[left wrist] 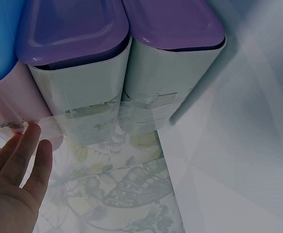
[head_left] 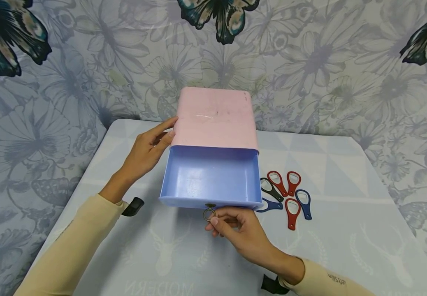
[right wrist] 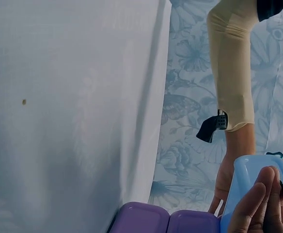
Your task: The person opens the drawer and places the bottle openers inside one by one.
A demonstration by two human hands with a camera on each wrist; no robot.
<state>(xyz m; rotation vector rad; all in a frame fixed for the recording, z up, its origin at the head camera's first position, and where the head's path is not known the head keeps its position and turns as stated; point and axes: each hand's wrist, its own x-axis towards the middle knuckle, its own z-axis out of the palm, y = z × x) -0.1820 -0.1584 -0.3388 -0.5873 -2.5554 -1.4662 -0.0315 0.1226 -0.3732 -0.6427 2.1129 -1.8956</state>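
A pink drawer casing [head_left: 215, 117] has its blue drawer [head_left: 210, 170] pulled out toward me, and the drawer's inside is bare. My left hand [head_left: 145, 150] lies against the casing's left side, fingers extended; the left wrist view shows that hand [left wrist: 18, 179] touching the pink wall with its fingertips. At the drawer's front edge, my right hand [head_left: 241, 230] pinches the metal ring pull [head_left: 209, 214] between thumb and fingers. In the right wrist view, the fingers of the right hand [right wrist: 262, 204] partly cover the blue drawer [right wrist: 245, 170].
Two pale casings with purple drawers [left wrist: 78, 29] adjoin the pink one. Several red, blue and black looped pieces, resembling bottle openers [head_left: 292, 213], lie in a ring right of the drawer on the pale table [head_left: 346, 230]. A floral wall covering [head_left: 309, 82] stands behind.
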